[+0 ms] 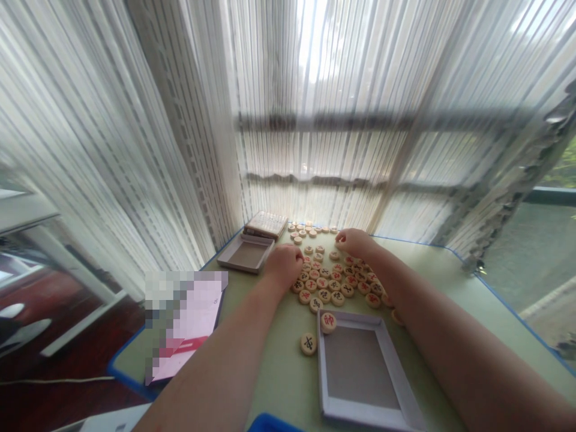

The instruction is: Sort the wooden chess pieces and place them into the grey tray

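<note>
Several round wooden chess pieces (335,282) with red and black characters lie scattered on a pale green table (279,360). My left hand (284,264) rests on the left edge of the pile, fingers curled under in a loose fist. My right hand (355,242) reaches over the far side of the pile, fingers bent down onto the pieces; what they pinch, if anything, is hidden. A grey shallow box tray (396,378) lies near me with one red-marked piece (328,323) in its far left corner. A black-marked piece (308,344) sits just left of that tray.
A second shallow tray (246,255) and a patterned box (266,224) sit at the far left of the table. A pink and white booklet (184,324) lies on the left edge. Sheer striped curtains hang close behind. The table has a blue rim.
</note>
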A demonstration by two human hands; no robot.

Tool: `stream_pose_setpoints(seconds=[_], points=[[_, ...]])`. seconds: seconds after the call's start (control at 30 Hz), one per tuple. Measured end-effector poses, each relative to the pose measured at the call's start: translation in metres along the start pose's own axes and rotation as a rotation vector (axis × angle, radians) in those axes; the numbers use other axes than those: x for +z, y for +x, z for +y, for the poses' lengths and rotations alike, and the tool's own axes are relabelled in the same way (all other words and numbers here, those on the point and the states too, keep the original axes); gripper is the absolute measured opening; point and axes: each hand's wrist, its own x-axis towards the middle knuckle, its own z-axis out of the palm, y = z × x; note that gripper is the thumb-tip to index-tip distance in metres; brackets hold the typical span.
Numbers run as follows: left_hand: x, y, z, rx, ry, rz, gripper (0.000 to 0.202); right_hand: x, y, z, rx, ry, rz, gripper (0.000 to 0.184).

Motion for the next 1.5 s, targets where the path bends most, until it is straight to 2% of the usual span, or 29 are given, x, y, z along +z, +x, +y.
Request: stream_pose_setpoints(seconds=[0.4, 0.53, 0.63, 0.77, 0.93, 1.03, 1.27, 1.5], points=[[-0.002, -0.001, 0.002, -0.05, 0.028, 0.063, 0.024, 0.004, 0.001, -0.003, -0.046, 0.03, 0.015, 0.028], [-0.002, -0.002, 0.002, -0.056, 0.036, 0.05, 0.026, 0.004, 0.001, -0.005, -0.043, 0.023, 0.018, 0.029], [-0.001, -0.001, 0.002, -0.049, 0.041, 0.046, 0.026, 0.005, 0.0, -0.004, -0.036, 0.012, 0.061, 0.028], [0.0, -0.001, 0.002, -0.045, 0.055, 0.054, 0.025, 0.007, 0.0, 0.001, -0.042, -0.017, 0.139, 0.037], [0.0, -0.001, 0.004, -0.03, 0.052, 0.058, 0.026, 0.011, 0.001, 0.003, -0.063, -0.05, 0.062, 0.027], [-0.001, -0.002, 0.004, -0.027, 0.065, 0.063, 0.025, 0.008, 0.001, 0.0, -0.062, -0.054, 0.063, 0.027], [-0.004, -0.001, 0.004, -0.049, 0.061, 0.064, 0.026, 0.007, -0.003, -0.005, -0.055, -0.001, 0.104, 0.029], [-0.001, -0.001, -0.002, -0.06, 0.026, 0.133, 0.023, 0.015, 0.001, -0.005, -0.026, 0.068, 0.16, 0.033]])
